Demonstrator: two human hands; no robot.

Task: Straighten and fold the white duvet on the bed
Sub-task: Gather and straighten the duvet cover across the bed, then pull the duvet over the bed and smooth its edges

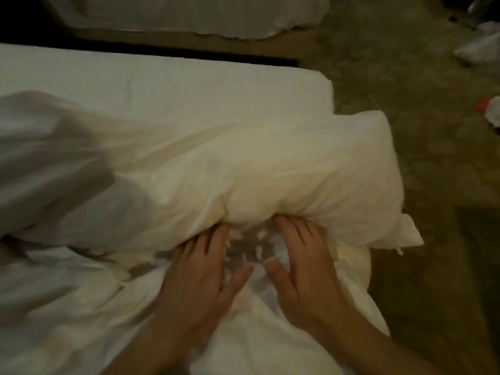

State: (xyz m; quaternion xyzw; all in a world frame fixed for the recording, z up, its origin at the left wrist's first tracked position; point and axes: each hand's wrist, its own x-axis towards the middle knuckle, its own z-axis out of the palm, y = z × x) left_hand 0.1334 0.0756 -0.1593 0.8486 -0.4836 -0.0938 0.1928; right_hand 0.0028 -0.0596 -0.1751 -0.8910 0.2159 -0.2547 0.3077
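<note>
The white duvet (270,169) lies bunched and folded over itself across the near part of the bed (162,82), its thick fold hanging past the bed's right end. My left hand (197,274) and my right hand (297,269) lie side by side on the crumpled cloth just below that fold. The fingers of both are stretched forward with their tips tucked under the fold's edge. The thumbs point toward each other. The picture is blurred on the left.
A bare white sheet covers the far strip of the bed. A second bed (189,14) stands beyond a dark gap. Patterned carpet (419,131) runs along the right, with white items (479,47) and a red-and-white object (489,106) lying on it.
</note>
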